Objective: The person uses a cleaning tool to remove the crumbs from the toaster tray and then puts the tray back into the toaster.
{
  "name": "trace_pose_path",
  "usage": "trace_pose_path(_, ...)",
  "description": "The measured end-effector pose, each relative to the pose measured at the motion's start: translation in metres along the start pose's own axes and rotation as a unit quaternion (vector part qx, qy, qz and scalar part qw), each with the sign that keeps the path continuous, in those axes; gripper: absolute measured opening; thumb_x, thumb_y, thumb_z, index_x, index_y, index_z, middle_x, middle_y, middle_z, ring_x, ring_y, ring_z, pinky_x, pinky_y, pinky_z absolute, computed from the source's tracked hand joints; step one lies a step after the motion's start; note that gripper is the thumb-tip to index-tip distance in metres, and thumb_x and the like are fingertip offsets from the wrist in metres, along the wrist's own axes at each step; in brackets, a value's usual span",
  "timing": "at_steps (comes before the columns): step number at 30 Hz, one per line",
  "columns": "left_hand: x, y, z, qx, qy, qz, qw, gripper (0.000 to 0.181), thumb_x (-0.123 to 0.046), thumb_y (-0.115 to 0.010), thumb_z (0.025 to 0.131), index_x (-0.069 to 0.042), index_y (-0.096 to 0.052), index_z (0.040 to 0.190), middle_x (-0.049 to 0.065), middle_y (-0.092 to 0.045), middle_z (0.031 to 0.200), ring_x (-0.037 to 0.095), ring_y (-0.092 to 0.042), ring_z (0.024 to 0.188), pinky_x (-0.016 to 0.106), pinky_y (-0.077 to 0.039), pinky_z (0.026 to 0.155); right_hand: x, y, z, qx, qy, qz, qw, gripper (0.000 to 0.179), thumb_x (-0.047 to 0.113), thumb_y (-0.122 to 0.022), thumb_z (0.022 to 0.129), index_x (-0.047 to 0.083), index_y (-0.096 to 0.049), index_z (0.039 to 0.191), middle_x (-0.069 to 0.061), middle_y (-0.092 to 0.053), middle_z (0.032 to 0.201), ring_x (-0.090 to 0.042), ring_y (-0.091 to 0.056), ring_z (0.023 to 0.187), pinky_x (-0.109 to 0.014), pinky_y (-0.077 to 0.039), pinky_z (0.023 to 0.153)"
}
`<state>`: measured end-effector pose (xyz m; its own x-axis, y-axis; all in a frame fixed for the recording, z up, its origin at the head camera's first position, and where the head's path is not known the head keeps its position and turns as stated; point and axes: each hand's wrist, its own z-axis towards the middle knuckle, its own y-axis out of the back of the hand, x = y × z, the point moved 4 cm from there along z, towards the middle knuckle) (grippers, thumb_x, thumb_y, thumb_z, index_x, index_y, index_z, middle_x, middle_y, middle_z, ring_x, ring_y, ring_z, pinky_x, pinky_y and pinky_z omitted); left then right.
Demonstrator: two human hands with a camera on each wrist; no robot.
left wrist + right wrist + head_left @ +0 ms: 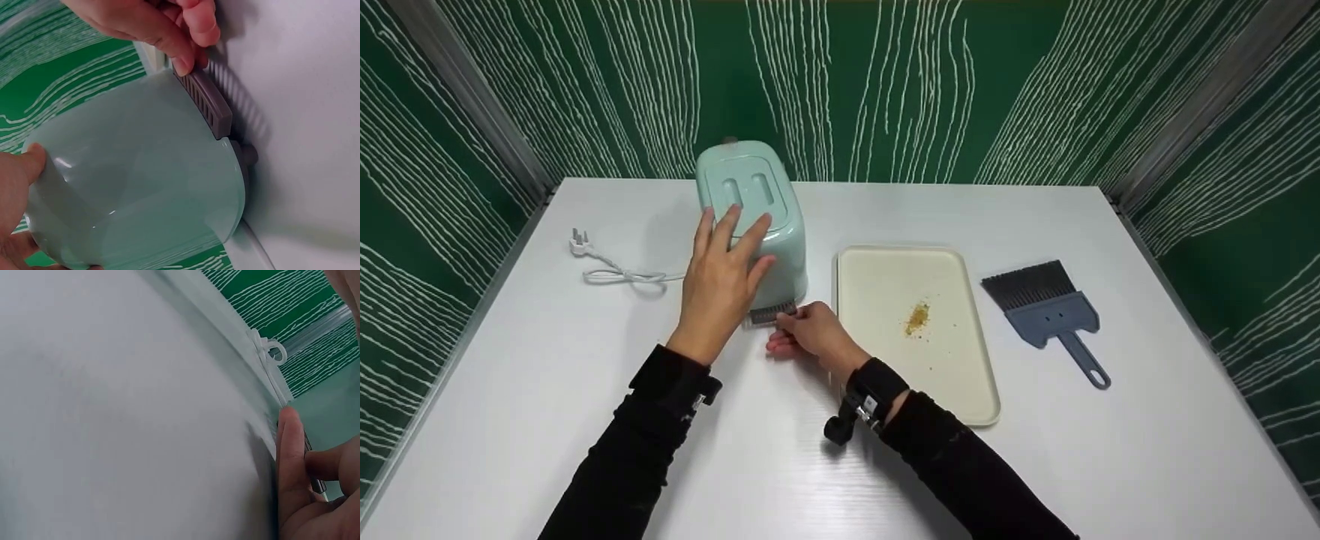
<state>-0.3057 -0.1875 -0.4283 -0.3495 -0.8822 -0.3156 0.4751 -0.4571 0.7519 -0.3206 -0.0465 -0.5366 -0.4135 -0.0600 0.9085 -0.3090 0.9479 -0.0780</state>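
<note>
A mint-green toaster, a lid with two oval marks on top, stands at the table's back left. My left hand lies over its near top edge with the fingers spread. At the toaster's lower near edge sits a dark grey slatted crumb tray, its front sticking out past the body. My right hand pinches one end of this front between thumb and fingers, low over the table. The left wrist view has the left fingers on the toaster's far side. Most of the crumb tray is hidden under the toaster.
A cream rectangular tray lies right of the toaster, bearing a small heap of yellow-brown crumbs. Farther right is a blue-grey hand brush with dark bristles. On the left, a white cord with a plug runs from the toaster.
</note>
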Motion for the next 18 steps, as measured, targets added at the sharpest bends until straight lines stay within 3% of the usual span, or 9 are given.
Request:
trace_pose_path(8, -0.0004, 0.0001, 0.0011, 0.010, 0.011, -0.008, 0.9999, 0.051, -0.034, -0.068, 0.105, -0.020, -0.059, 0.153, 0.024, -0.047, 0.163, 0.056, -0.032, 0.157, 0.066, -0.042, 0.122, -0.0053, -0.0049, 0.0017, -0.015, 0.007, 0.062, 0.9979, 0.020, 0.003, -0.052, 0.112, -0.015, -0.062, 0.115, -0.008, -0.073, 0.073, -0.011, -0.074, 0.063, -0.021, -0.064, 0.066)
trace_pose_path(18, 0.0009, -0.0018, 0.0007, 0.016, 0.017, -0.010, 0.9997, 0.051, -0.034, -0.068, 0.105, -0.021, -0.059, 0.154, 0.023, -0.046, 0.164, 0.055, -0.030, 0.158, 0.064, -0.041, 0.124, -0.0081, -0.0088, 0.0014, -0.040, 0.021, 0.087, 0.9952, 0.015, 0.002, -0.051, 0.111, -0.009, -0.059, 0.106, -0.009, -0.072, 0.076, -0.014, -0.075, 0.066, -0.024, -0.066, 0.071)
